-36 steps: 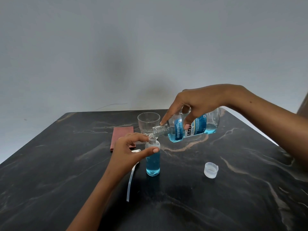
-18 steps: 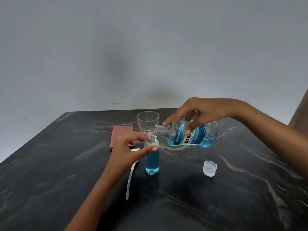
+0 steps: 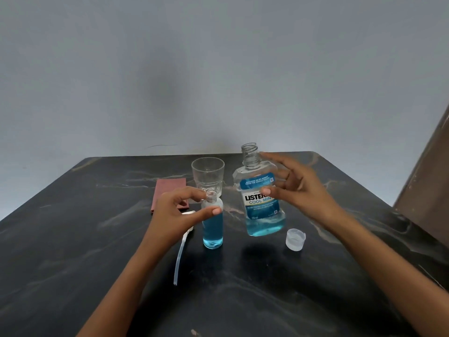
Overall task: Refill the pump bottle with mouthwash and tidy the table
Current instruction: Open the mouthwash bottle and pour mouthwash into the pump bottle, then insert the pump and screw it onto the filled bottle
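The small clear pump bottle (image 3: 213, 229) stands uncapped mid-table, about two-thirds full of blue liquid. My left hand (image 3: 179, 212) pinches it near the neck between thumb and forefinger. The large mouthwash bottle (image 3: 263, 210) is upright just to its right, open at the top, with blue liquid low in its base. My right hand (image 3: 298, 188) wraps it loosely from the right, thumb on the label. The white pump head with its long tube (image 3: 180, 256) lies on the table, partly hidden under my left hand. The mouthwash cap (image 3: 295, 239) sits mouth-up to the right.
An empty drinking glass (image 3: 207, 175) stands behind the two bottles. A folded reddish cloth (image 3: 167, 190) lies left of the glass. The black marble table (image 3: 73, 239) ends at a grey wall; a brown panel (image 3: 427, 181) rises at the right edge.
My right hand has swung the mouthwash bottle from tilted over the small bottle's mouth to upright and brought it down beside it. My left hand has stayed on the small bottle.
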`<state>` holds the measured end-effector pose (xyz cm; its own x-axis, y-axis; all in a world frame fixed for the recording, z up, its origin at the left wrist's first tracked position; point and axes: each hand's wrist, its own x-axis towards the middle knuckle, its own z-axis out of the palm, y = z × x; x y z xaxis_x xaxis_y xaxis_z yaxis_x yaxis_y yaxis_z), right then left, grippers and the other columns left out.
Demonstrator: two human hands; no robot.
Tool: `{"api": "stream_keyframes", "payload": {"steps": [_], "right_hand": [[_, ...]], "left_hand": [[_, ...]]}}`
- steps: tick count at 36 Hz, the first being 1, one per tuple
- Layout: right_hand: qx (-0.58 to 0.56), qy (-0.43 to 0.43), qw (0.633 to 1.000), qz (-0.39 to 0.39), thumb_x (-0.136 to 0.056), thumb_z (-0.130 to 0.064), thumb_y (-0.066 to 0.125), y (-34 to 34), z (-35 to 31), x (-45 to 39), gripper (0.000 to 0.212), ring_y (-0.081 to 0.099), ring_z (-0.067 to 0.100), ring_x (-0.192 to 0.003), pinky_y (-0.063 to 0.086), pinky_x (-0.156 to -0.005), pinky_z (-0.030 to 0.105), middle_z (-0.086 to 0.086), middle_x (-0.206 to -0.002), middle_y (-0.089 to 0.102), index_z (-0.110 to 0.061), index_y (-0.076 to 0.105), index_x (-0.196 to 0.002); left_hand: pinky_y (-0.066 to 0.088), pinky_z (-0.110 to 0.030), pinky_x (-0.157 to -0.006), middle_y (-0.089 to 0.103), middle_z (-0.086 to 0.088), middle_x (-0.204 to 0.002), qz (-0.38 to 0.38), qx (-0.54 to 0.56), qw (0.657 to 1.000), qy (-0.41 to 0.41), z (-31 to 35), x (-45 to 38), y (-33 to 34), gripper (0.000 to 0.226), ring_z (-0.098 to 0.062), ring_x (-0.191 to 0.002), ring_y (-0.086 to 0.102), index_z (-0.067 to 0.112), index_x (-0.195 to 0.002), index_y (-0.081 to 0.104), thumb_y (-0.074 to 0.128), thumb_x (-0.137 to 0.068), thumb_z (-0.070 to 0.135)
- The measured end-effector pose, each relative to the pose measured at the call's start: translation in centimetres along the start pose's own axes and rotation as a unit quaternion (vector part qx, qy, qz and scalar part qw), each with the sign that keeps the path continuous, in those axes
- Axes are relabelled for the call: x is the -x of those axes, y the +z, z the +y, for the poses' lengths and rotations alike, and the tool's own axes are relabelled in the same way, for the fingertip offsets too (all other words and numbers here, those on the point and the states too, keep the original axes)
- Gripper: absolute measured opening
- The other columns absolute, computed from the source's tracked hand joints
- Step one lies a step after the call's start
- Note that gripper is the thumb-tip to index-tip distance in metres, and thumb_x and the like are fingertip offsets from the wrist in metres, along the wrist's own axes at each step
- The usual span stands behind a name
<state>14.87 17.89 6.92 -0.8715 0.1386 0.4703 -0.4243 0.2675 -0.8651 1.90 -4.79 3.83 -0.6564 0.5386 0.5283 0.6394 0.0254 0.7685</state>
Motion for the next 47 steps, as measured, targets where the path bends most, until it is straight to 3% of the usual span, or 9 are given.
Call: {"api": "stream_keyframes", "payload": {"steps": [4, 10, 18, 28, 34, 40, 43, 47], "right_hand": [[0.006, 0.014, 1.000, 0.020, -0.074, -0.005, 0.072, 0.9, 1.0, 0.7, 0.063, 0.068, 0.028, -0.104, 0.058, -0.084, 0.038, 0.012, -0.118, 0.067, -0.014, 0.048, -0.131], [-0.009, 0.025, 0.999, 0.037, -0.075, -0.008, 0.074, 1.5, 2.1, 1.3, 0.054, 0.066, 0.027, -0.108, 0.057, -0.085, 0.039, 0.007, -0.122, 0.066, -0.014, 0.051, -0.124], [-0.024, 0.041, 0.997, 0.063, -0.074, -0.010, 0.072, 1.8, 2.3, 1.9, 0.052, 0.065, 0.025, -0.109, 0.057, -0.086, 0.038, 0.002, -0.121, 0.065, -0.017, 0.048, -0.121], [0.008, 0.058, 0.998, 0.038, -0.067, -0.011, 0.078, 1.5, 1.9, 2.5, 0.068, 0.063, 0.022, -0.113, 0.055, -0.088, 0.032, 0.003, -0.123, 0.065, -0.022, 0.045, -0.125], [0.041, 0.041, 0.995, 0.077, -0.065, -0.018, 0.082, 0.1, 1.7, 4.0, 0.075, 0.058, 0.020, -0.120, 0.052, -0.096, 0.040, 0.001, -0.128, 0.061, -0.023, 0.045, -0.131], [0.060, -0.021, 0.985, 0.159, -0.069, -0.034, 0.082, 0.3, 0.6, 6.5, 0.050, 0.065, 0.025, -0.108, 0.057, -0.085, 0.037, 0.005, -0.111, 0.068, -0.018, 0.059, -0.111], [0.097, -0.024, 0.984, 0.145, -0.074, -0.034, 0.078, 2.0, 0.0, 7.3, 0.035, 0.069, 0.023, -0.096, 0.059, -0.078, 0.037, 0.002, -0.101, 0.071, -0.017, 0.063, -0.101], [0.163, 0.014, 0.982, 0.092, -0.076, -0.033, 0.076, 4.9, -0.1, 7.3, 0.030, 0.069, 0.017, -0.095, 0.059, -0.074, 0.030, -0.004, -0.098, 0.071, -0.018, 0.066, -0.100]], "left_hand": [[0.046, -0.013, -0.069, 0.073, 0.013, -0.084, 0.000, -0.007, 1.000, 0.000, 0.0, 0.0, 0.0, 0.042, 0.002, -0.082, 0.064, 0.023, -0.086, 0.075, 0.073, -0.056, 0.053], [0.047, -0.018, -0.066, 0.073, 0.009, -0.086, -0.006, -0.014, 1.000, 0.002, 0.2, 0.1, -0.1, 0.046, 0.003, -0.075, 0.061, 0.018, -0.088, 0.076, 0.072, -0.058, 0.053], [0.044, -0.010, -0.065, 0.074, 0.006, -0.088, -0.006, -0.022, 1.000, 0.009, 0.3, 0.1, -0.1, 0.047, 0.004, -0.076, 0.062, 0.015, -0.090, 0.076, 0.072, -0.060, 0.051], [0.044, -0.007, -0.069, 0.074, 0.003, -0.094, -0.007, -0.028, 1.000, 0.008, -0.1, 0.1, -0.1, 0.052, 0.000, -0.086, 0.064, 0.013, -0.093, 0.075, 0.071, -0.060, 0.052], [0.046, -0.009, -0.070, 0.073, 0.003, -0.094, -0.007, -0.031, 0.999, 0.017, -0.2, 0.1, 0.0, 0.051, -0.001, -0.087, 0.064, 0.014, -0.095, 0.075, 0.071, -0.061, 0.052], [0.046, -0.009, -0.070, 0.074, 0.003, -0.093, -0.012, -0.023, 0.999, 0.018, -0.6, 0.0, -0.1, 0.050, -0.004, -0.086, 0.065, 0.014, -0.095, 0.075, 0.071, -0.063, 0.052], [0.049, -0.013, -0.069, 0.074, 0.005, -0.090, -0.012, -0.015, 1.000, 0.012, -0.6, 0.0, -0.1, 0.044, -0.003, -0.083, 0.064, 0.018, -0.094, 0.075, 0.073, -0.064, 0.050], [0.050, -0.019, -0.067, 0.073, 0.009, -0.088, -0.008, -0.010, 1.000, 0.002, -0.7, 0.0, -0.1, 0.040, -0.001, -0.079, 0.063, 0.021, -0.094, 0.075, 0.075, -0.063, 0.048]]}}
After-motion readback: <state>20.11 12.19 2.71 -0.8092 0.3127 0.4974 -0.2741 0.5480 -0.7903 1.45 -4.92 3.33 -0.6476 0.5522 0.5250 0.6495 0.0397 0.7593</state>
